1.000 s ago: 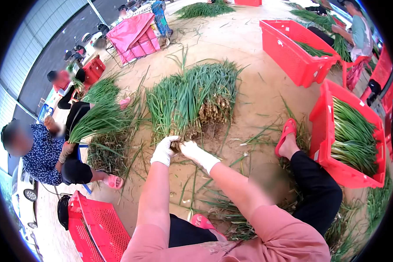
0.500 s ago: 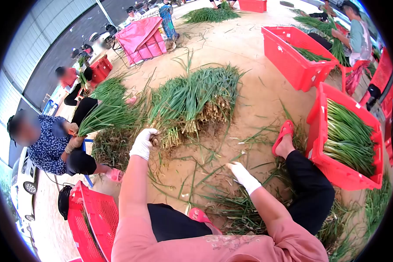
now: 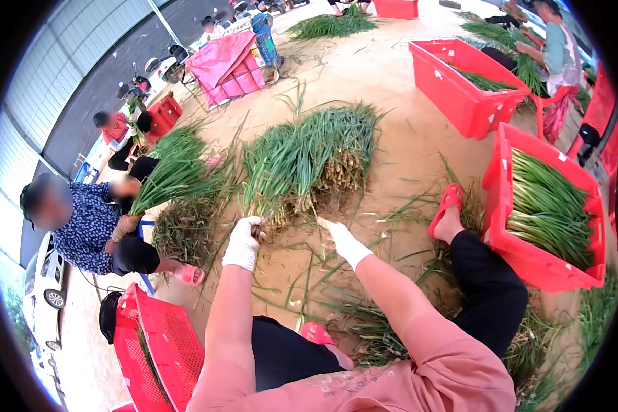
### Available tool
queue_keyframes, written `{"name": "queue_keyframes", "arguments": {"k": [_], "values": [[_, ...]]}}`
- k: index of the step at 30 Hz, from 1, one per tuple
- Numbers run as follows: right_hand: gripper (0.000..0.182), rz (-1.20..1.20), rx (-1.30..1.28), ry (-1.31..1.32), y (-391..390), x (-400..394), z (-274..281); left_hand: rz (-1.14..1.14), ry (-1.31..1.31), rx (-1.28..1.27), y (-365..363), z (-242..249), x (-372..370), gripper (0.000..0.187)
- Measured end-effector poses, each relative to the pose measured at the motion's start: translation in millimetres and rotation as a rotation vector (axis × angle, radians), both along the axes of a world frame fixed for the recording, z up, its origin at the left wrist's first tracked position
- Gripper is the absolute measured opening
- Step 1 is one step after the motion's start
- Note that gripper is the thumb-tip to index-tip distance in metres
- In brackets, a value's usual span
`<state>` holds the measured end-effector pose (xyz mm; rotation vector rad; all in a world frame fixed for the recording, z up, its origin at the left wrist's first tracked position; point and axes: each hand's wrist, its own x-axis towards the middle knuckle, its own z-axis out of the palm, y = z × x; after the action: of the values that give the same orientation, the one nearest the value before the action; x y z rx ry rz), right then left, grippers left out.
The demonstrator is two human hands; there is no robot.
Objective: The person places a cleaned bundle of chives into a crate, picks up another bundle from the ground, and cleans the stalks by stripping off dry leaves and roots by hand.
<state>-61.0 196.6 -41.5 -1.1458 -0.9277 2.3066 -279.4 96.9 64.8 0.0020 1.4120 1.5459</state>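
A large heap of scallions (image 3: 309, 151) lies on the ground in front of me, green leaves toward the far side and pale, dirty root ends toward me. My left hand (image 3: 242, 243), in a white glove, is at the heap's near left edge with its fingers curled closed. What the fingers hold, if anything, is hard to make out against the roots. My right hand (image 3: 343, 243), also white-gloved, is held just below the near edge of the heap. Its fingers are stretched toward the roots, and I see nothing in them.
A red crate (image 3: 546, 206) of cleaned scallions stands at my right, another red crate (image 3: 467, 86) beyond it. At my left are red crates (image 3: 154, 343) and a seated co-worker (image 3: 82, 216) holding scallions. Loose leaves (image 3: 378, 336) litter the ground around my feet.
My right hand has moved left and forward, closer to the heap and my left hand. My left hand has shifted slightly right and down in view, its fingers still curled.
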Motion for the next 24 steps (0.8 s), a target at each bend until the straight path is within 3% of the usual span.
{"name": "queue_keyframes", "arguments": {"k": [2,4,5,6,10,12,14,16,20,24], "values": [[0.069,0.049,-0.037,0.120,14.4,-22.2,1.4,-0.028,-0.053,-0.015,0.4,-8.5,-8.7,0.014],[0.061,-0.062,-0.145,0.253,22.3,-55.9,1.2,0.002,-0.027,0.020,-1.2,-4.3,-2.9,0.009],[0.044,-0.098,-0.199,0.256,25.7,-71.6,1.7,0.002,-0.028,0.023,-2.3,1.5,5.4,0.009],[0.044,-0.093,-0.207,0.251,27.5,-86.0,-2.8,0.002,-0.031,0.026,-3.2,4.1,8.6,0.009],[0.009,-0.304,-0.320,0.354,54.0,-138.5,-16.8,-0.039,-0.137,0.058,-15.0,-10.1,-6.0,0.014],[0.007,-0.444,-0.360,0.321,72.1,-142.3,-12.9,-0.112,-0.204,0.114,-31.9,-1.8,-13.2,0.019],[0.012,-0.439,-0.305,0.315,85.0,-131.5,-5.1,-0.128,-0.133,0.172,-56.0,31.2,-4.2,0.023],[0.013,-0.358,-0.251,0.349,114.5,-136.8,-49.8,-0.045,-0.053,0.190,-82.9,51.7,-0.7,0.029],[0.012,-0.308,-0.239,0.169,95.1,-91.9,-4.8,0.039,0.022,0.180,-148.4,95.6,33.8,0.027],[0.018,-0.179,-0.144,0.013,74.7,-69.9,-54.5,0.214,0.214,0.164,-199.2,129.4,73.3,0.041]]}}
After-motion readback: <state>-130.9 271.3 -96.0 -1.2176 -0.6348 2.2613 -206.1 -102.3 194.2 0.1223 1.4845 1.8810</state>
